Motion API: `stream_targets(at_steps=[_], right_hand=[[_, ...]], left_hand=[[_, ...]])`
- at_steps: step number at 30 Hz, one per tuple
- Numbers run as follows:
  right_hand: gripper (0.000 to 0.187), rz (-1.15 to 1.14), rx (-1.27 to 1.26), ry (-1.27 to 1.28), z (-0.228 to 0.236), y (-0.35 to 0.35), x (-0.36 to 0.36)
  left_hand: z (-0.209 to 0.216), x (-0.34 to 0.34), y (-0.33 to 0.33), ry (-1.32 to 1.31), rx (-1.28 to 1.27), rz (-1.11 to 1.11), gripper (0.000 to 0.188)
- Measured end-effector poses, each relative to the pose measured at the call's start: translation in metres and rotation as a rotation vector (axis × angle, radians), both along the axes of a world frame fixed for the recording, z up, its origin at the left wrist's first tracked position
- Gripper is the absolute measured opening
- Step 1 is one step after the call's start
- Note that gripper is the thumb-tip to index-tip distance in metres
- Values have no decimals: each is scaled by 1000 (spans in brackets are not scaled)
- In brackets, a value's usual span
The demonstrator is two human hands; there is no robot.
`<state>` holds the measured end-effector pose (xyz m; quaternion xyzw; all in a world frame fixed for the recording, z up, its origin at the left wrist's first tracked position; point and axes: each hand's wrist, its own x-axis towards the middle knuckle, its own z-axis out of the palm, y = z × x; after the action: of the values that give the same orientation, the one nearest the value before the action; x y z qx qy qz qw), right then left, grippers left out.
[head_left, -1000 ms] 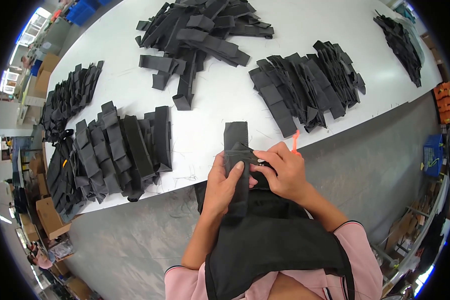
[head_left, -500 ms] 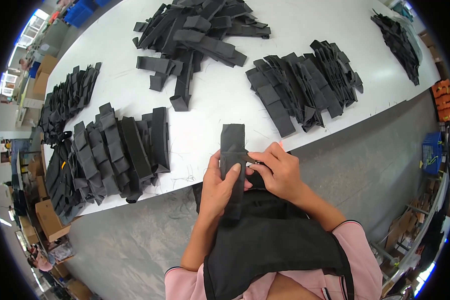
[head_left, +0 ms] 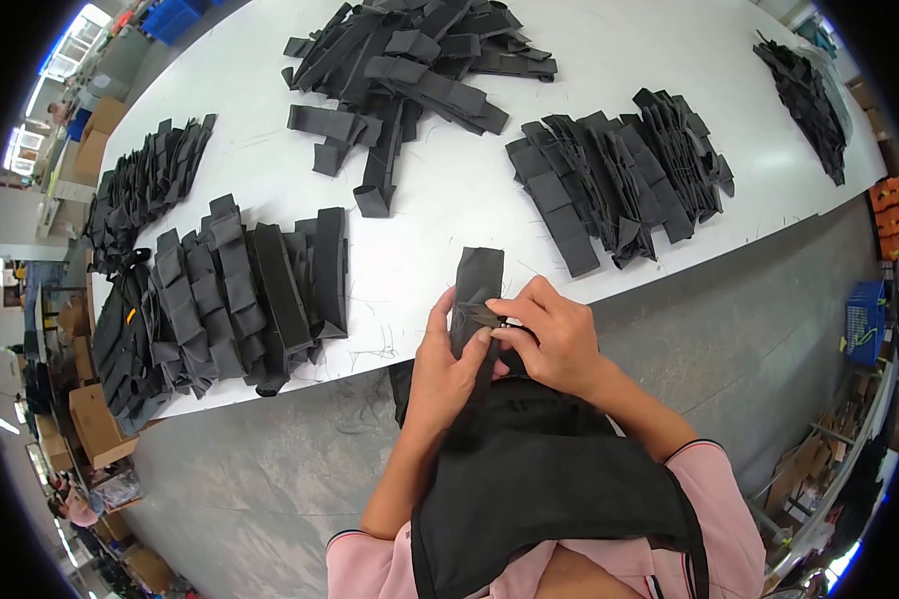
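A dark grey fabric strip (head_left: 480, 268) is upright in front of me, just off the table's near edge. My left hand (head_left: 443, 367) grips it from the left, thumb across its front. In my right hand (head_left: 557, 342) is a pair of small thread snips (head_left: 485, 315), pinched between thumb and fingers. Their pointed metal blades lie across the middle of the strip, close to my left thumb tip. The snips' handle is mostly hidden in my fingers. Below my hands, the strip's lower end merges with my black apron (head_left: 559, 479).
On the white table (head_left: 410, 240), a loose heap of dark strips (head_left: 400, 70) lies far. Stacked strips stand at left (head_left: 225, 290) and right (head_left: 609, 185), with another bundle (head_left: 801, 105) far right. Thread scraps lie around. Cardboard boxes (head_left: 100, 434) and a blue basket (head_left: 866, 321) stand beyond.
The snips' blades have come from the strip's right edge to across its front. My left thumb has shifted up and right toward them. The view has shifted slightly.
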<state>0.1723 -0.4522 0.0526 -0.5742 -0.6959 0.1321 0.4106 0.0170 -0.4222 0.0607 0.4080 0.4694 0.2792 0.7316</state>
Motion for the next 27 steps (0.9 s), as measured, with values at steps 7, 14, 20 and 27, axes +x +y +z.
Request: stream_targets(at_steps=[7, 14, 20, 27], right_hand=[[29, 7, -38, 49, -1, 1, 3], [32, 44, -60, 85, 0, 2, 3], [34, 29, -63, 100, -1, 0, 0], [32, 29, -48, 51, -5, -3, -3]], left_hand=[[2, 0, 4, 12, -3, -29, 59], [-2, -4, 5, -47, -22, -79, 63], [-3, -3, 5, -32, -6, -81, 63], [-3, -3, 4, -3, -23, -107, 62]])
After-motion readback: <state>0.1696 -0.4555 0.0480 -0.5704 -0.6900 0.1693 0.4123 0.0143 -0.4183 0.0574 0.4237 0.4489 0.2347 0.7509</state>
